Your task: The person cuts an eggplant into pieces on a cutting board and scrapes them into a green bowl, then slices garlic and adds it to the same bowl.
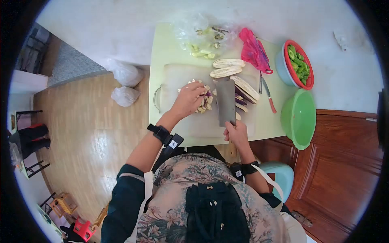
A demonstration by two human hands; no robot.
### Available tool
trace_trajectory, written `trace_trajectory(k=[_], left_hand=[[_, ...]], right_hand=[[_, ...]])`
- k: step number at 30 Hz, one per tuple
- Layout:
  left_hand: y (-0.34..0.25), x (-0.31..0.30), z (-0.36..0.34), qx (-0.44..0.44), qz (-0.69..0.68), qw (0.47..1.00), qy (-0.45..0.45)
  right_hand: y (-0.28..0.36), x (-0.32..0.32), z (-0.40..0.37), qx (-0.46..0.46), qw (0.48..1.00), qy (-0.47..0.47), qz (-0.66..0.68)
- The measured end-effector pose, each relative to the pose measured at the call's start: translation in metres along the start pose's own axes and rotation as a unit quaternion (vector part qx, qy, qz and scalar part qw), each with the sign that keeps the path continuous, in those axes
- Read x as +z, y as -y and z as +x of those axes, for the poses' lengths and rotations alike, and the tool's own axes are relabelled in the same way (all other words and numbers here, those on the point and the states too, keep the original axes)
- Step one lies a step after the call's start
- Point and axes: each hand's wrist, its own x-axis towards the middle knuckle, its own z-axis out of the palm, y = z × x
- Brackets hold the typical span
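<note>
My left hand (pixel 189 98) rests on a pile of small eggplant pieces (pixel 205 104) on the white cutting board (pixel 174 77), its fingers spread over them. In my right hand (pixel 236 135) is the handle of a wide cleaver (pixel 226 101), whose blade points away from me, just right of the pile. Long eggplant halves with purple skin (pixel 245 88) lie on the board right of the blade and are partly hidden by it. Two pale cut halves (pixel 227 67) lie at the board's far edge.
Behind the board lie a clear plastic bag (pixel 202 36) with scraps and a pink bag (pixel 254 52). A knife with a red handle (pixel 270 99), a red basket of green peppers (pixel 299 65) and a green basin (pixel 299 119) are at right. White bags (pixel 125 95) sit on the floor.
</note>
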Motion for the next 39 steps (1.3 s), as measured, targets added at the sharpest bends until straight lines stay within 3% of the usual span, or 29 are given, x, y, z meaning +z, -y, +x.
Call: trace_trajectory(k=[1,7,10,17,20,23,25,26,31,39], left_hand=[[0.001,0.004,0.004,0.042,0.111,0.991,0.060],[-0.007,0.037,0.024,0.110,0.288,0.934,0.182],[-0.005,0.051,0.023,0.059,0.322,0.928,0.177],[-0.002,0.054,0.020,0.082,0.321,0.933,0.138],[-0.007,0.042,0.016,0.074,0.330,0.928,0.155],[-0.011,0.023,0.005,0.010,0.315,0.924,0.216],[-0.007,0.011,-0.009,0.080,0.190,0.974,0.090],[-0.003,0.003,-0.013,0.075,0.191,0.974,0.094],[0.029,-0.028,-0.020,-0.045,0.195,0.979,-0.026],[0.028,0.012,-0.028,-0.020,0.197,0.979,0.042]], right_hand=[[-0.007,-0.003,-0.002,0.007,1.000,-0.019,-0.011],[-0.025,-0.016,-0.023,0.010,0.998,-0.045,-0.039],[-0.046,-0.016,-0.034,0.015,0.997,-0.051,-0.052],[-0.051,-0.014,-0.044,0.048,0.999,-0.021,-0.011],[-0.053,-0.014,-0.041,0.044,0.999,0.012,-0.022],[-0.058,-0.012,-0.036,0.033,0.999,0.032,-0.018],[-0.068,-0.011,-0.031,0.044,0.998,0.038,-0.004],[-0.072,-0.009,-0.029,0.052,0.998,0.045,0.006],[-0.082,-0.002,-0.017,0.083,0.992,0.062,0.067],[-0.076,0.004,-0.003,0.085,0.988,0.067,0.107]])
